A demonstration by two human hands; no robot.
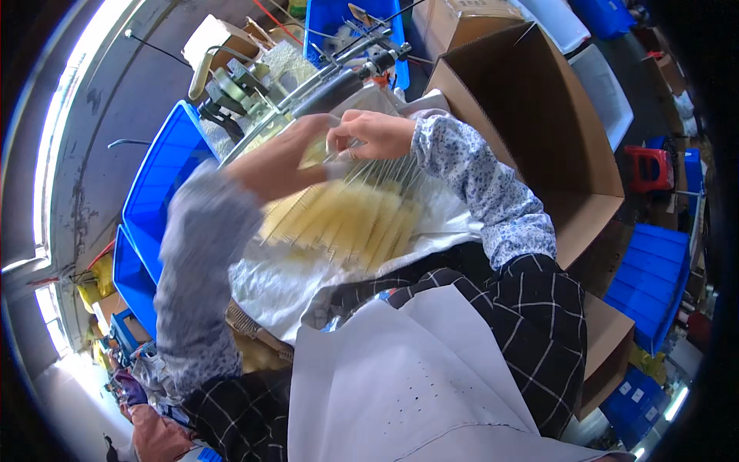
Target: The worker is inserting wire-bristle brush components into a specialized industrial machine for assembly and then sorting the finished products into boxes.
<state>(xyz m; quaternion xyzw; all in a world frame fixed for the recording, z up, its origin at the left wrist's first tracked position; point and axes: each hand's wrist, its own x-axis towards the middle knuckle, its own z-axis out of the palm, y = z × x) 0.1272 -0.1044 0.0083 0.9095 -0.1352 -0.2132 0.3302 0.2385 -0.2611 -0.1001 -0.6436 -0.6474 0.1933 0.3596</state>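
My left hand (289, 160) is smeared by motion, close beside my right hand, over a pile of long brushes. Its fingers point towards the right hand, but what they hold cannot be made out. My right hand (373, 135) is closed, its fingers curled together; whatever is in them is hidden. White wrappings show on some fingers. Below both hands lie several slim brushes (346, 223) with pale yellow bristles and thin wire stems, their stems running up under the right hand. They rest on a white plastic sheet (277, 289) across my lap.
Just beyond my hands stands a bench machine (327, 91) with a dark cylinder and metal rods. Blue bins (165, 165) stand at the left, another blue bin (314, 23) at the back. A large open cardboard box (600, 223) flanks my right arm. A red stool (648, 168) stands further right.
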